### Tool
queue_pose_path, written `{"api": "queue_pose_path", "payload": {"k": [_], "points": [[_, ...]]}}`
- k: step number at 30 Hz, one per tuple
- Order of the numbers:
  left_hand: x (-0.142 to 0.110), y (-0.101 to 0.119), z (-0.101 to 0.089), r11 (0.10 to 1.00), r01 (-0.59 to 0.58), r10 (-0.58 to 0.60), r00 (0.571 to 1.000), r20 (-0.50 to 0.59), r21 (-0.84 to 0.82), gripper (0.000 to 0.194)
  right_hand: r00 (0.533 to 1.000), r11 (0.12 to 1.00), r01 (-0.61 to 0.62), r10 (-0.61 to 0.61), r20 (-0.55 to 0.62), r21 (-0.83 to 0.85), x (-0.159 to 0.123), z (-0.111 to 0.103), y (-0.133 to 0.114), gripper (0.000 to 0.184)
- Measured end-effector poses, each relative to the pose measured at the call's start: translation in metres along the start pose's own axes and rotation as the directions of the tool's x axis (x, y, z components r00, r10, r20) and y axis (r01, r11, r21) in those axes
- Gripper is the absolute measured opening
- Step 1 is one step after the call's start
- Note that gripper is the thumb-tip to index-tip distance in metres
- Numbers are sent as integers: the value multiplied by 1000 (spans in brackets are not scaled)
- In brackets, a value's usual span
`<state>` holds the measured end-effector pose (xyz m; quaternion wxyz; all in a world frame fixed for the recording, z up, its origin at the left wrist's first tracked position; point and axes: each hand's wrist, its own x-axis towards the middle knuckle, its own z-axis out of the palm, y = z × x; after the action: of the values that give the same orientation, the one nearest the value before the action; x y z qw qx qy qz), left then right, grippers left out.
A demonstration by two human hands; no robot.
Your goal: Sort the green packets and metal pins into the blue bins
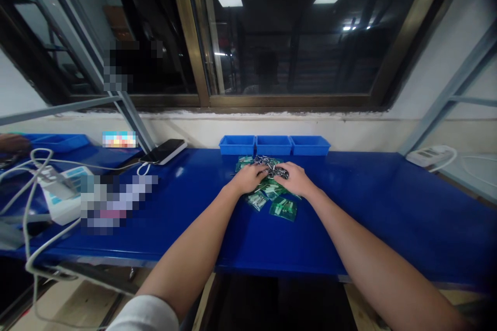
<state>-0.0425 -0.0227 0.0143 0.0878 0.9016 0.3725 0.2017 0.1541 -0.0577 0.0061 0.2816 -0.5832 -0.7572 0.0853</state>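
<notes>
Both my hands rest on a heap of small green circuit boards (285, 208) and metal parts (266, 161) in the middle of the blue table (368, 217). My left hand (248, 178) lies knuckles up with fingers curled over the boards. My right hand (297, 178) sits beside it, fingers bent and pinching at the small metal pieces between the two hands. What each finger grips is too small to make out. Three blue bins (274, 145) stand in a row just beyond the heap.
A phone (166, 151) lies at the back left by a white device (62, 194) with loose white cables (31, 238). Another blue tray (58, 141) and someone's hand (11, 144) are at far left. A white power strip (430, 155) sits far right. A window fills the wall behind.
</notes>
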Motion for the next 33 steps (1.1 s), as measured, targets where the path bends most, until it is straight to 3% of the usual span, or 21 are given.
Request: {"api": "queue_pose_path", "payload": {"k": [3, 7, 13, 17, 21, 27, 33], "points": [[-1, 0, -2, 993, 81, -86, 995, 58, 80, 47, 999, 999, -30, 31, 25, -44, -2, -1, -2, 49], [-5, 4, -7, 964, 208, -233, 960, 154, 163, 77, 996, 994, -47, 53, 65, -104, -4, -4, -4, 58], [-9, 8, -11, 937, 279, -324, 920, 220, 210, 98, 991, 994, -3, 18, 129, -110, -5, -10, -7, 61], [-7, 3, -17, 953, 281, -292, 953, 87, 115, 80, 987, 996, 7, 8, 162, -92, -5, -9, -8, 58], [-3, -2, -18, 994, 107, -106, 989, -107, -4, 44, 987, 992, 19, 1, 164, -122, -3, -3, -5, 54], [-2, -7, -5, 998, -61, 60, 998, -23, -14, 37, 986, 986, 0, 28, 165, -168, -2, 0, -2, 50], [-3, -7, -13, 1000, -7, 5, 998, -57, -24, 31, 997, 990, 10, 0, 75, -137, -3, -6, -6, 45]]}}
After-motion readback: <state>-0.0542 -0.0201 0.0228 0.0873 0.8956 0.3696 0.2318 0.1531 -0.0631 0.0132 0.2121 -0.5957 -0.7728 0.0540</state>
